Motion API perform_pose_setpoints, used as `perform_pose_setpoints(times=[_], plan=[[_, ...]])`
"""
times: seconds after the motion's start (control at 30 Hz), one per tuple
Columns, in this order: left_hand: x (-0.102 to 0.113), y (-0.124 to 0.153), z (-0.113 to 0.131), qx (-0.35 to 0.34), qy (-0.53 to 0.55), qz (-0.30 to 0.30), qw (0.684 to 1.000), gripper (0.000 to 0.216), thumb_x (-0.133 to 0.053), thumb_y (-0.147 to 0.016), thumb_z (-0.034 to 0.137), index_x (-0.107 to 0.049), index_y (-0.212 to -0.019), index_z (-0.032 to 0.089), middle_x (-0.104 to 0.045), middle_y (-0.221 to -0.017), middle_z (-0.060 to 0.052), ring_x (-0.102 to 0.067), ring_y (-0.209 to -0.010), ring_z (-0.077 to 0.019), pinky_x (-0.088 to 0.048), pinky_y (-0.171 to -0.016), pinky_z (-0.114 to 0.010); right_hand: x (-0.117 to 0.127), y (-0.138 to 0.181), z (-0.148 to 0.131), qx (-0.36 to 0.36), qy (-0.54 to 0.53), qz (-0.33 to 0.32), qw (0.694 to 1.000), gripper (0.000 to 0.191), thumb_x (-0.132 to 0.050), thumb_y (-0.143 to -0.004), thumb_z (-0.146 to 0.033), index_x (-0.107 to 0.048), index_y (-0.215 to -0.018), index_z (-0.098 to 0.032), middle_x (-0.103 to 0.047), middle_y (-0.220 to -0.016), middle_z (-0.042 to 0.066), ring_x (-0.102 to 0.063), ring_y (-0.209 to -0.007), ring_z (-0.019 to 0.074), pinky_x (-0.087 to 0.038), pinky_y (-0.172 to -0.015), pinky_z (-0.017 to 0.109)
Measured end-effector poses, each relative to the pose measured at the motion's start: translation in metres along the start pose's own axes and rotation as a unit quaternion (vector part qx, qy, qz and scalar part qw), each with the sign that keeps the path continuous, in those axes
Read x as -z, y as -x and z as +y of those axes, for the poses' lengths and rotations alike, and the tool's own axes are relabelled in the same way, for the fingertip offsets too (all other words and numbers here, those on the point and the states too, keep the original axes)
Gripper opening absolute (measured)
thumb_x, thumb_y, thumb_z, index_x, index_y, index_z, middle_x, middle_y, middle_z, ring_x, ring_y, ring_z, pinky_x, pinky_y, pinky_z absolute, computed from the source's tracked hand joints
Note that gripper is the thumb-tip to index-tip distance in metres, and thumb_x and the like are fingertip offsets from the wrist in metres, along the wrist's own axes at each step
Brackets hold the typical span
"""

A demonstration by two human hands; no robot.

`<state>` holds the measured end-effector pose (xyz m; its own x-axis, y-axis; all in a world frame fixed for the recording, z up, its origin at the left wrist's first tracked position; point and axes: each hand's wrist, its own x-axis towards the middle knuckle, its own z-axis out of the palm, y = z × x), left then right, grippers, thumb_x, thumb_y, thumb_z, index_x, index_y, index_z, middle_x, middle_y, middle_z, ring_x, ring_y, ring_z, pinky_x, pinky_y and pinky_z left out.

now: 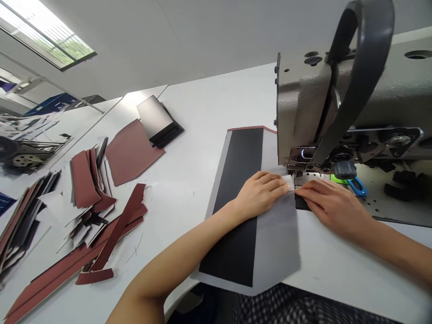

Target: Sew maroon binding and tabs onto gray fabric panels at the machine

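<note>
A large grey fabric panel (pixel 277 238) with a black strip (pixel 232 180) along it lies on the table, its front end over the table edge. My left hand (pixel 261 193) rests flat on the panel, fingers stretched toward the sewing machine's needle area. My right hand (pixel 329 202) is beside the panel's right edge, fingers together and closed on a small black piece (pixel 303 204), most of which is hidden under the hand. Both hands' fingertips are just in front of the sewing machine (pixel 307 99), whose presser foot (pixel 296 173) stands close to the panel's edge.
Blue-handled snips (pixel 357 186) lie on the machine bed at right. Left on the white table (pixel 178 216) are a reddish-brown panel (pixel 131 153), a dark stack (pixel 157 119), piled reddish-brown pieces (pixel 84 180) and long strips (pixel 67 265). Another machine (pixel 27 153) stands far left.
</note>
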<state>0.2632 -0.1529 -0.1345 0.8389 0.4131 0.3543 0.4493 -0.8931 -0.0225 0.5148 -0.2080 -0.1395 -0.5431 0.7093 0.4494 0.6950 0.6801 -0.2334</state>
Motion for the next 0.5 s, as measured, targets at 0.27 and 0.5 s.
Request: perform_pose_setpoints(times=[0.27, 0.5], plan=[[0.003, -0.001, -0.02, -0.085, 0.05, 0.008, 0.995, 0.028, -0.044, -0.108, 0.02, -0.068, -0.123, 0.017, -0.073, -0.129, -0.006, -0.066, -0.127, -0.0181, -0.046, -0.118, -0.038, -0.004, -0.002, 0.009, 0.011, 0.032, 0.011, 0.999, 0.042, -0.048, -0.099, -0.01, -0.068, -0.132, -0.026, -0.069, -0.104, 0.006, -0.063, -0.095, 0.0222, -0.051, -0.092, 0.04], [-0.001, 0.0, -0.022, -0.049, 0.121, 0.015, 0.991, 0.028, -0.051, -0.106, 0.028, -0.068, -0.126, 0.018, -0.071, -0.134, -0.008, -0.064, -0.13, -0.0218, -0.051, -0.112, -0.039, -0.008, -0.003, 0.007, 0.004, 0.069, 0.0, 0.998, 0.041, -0.047, -0.095, -0.004, -0.07, -0.126, -0.017, -0.066, -0.106, 0.01, -0.061, -0.092, 0.0227, -0.051, -0.087, 0.041]])
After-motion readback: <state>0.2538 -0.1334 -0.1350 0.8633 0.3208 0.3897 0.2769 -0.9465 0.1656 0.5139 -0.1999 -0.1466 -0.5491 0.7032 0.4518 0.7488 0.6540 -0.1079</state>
